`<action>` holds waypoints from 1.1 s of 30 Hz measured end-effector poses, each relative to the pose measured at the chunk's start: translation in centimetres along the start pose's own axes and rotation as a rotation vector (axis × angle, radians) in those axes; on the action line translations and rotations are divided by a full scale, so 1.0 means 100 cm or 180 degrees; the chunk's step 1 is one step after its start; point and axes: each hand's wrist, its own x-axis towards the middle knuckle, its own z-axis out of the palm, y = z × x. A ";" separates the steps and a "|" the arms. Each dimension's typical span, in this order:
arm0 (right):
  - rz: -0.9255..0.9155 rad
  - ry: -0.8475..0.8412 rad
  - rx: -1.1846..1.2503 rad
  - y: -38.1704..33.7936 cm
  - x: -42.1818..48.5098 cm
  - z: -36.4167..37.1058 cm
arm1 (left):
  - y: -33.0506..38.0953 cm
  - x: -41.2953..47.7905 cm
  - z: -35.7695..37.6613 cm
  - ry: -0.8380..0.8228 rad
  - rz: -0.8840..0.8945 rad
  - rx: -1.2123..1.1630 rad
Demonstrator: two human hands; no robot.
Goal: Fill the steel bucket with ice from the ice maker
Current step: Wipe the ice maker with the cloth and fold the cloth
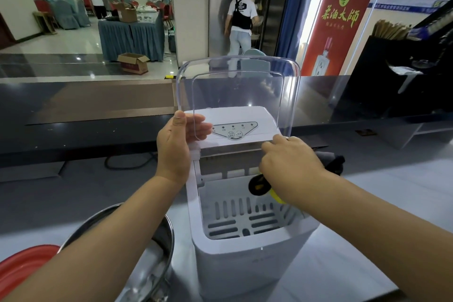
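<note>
Clear lid stands raised; your left hand pinches its edge, right hand grips a black-yellow tool. Bucket sits left of the ice maker. Slack pinch: lid could fall shut.

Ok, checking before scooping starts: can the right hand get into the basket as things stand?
Probably yes. The left hand holds the lid up, so the basket is open from above, and the right hand is just over its back right corner. Only a black and yellow thing lies under that hand.
</note>
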 end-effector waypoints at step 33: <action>-0.1176 -0.0866 0.2558 -0.031 0.014 0.024 | -0.003 -0.001 0.002 0.0031 0.0065 0.0091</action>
